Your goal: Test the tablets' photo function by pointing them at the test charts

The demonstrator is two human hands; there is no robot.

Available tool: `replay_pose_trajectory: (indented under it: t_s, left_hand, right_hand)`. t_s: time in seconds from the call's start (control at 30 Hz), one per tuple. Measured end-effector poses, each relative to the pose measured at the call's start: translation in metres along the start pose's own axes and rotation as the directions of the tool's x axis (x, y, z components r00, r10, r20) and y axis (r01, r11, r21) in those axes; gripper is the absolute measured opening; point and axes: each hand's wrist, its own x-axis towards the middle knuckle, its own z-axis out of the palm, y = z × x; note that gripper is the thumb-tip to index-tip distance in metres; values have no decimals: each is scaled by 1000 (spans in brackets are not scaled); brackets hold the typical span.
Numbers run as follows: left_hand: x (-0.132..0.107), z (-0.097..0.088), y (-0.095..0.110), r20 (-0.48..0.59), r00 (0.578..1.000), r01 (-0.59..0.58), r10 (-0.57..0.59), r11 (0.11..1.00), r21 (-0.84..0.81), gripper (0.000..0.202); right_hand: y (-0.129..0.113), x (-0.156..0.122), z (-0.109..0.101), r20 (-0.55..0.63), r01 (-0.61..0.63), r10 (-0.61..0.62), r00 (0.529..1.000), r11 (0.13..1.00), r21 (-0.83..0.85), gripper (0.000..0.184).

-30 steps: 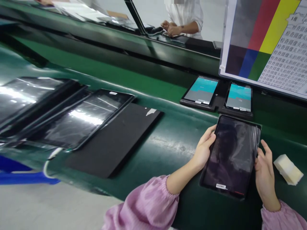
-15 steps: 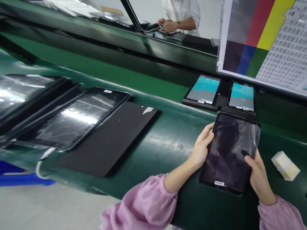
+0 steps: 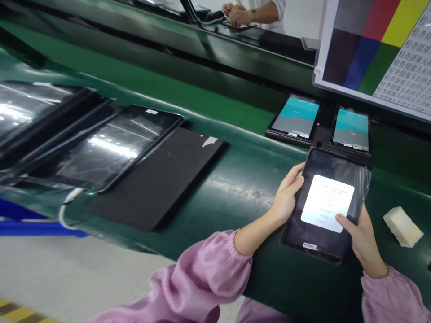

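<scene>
On green conveyor belt (image 3: pixel 235 179), left hand (image 3: pixel 286 197) and right hand (image 3: pixel 358 233) are gripping black film-wrapped tablet (image 3: pixel 325 204) by opposite edges, right thumb touching its lit white dialog; slippery film is risking a slip.

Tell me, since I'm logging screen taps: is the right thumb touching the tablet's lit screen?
Touching. The head view shows the right hand with its thumb tip laid on the white panel's lower right corner of the tablet, no gap visible.

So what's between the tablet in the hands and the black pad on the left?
Only bare green belt separates the held tablet from the black pad, as the head view shows.
</scene>
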Motion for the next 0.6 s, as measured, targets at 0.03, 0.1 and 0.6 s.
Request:
replay_pose_trajectory:
  t_s: [0.03,0.1,0.6]
  left_hand:
    - [0,0,0,3,1000,-1,1,1000,-2,56]
    - [0,0,0,3,1000,-5,5,1000,-1,55]
    - [-19,11,16,178,984,-19,19,1000,0,64]
  right_hand:
    - [-1,0,1,-20,-6,6,1000,1000,-4,82]
    - [-3,0,5,-53,-10,10,999,1000,-7,82]
    - [-20,1,15,-204,-32,76,976,977,213,78]
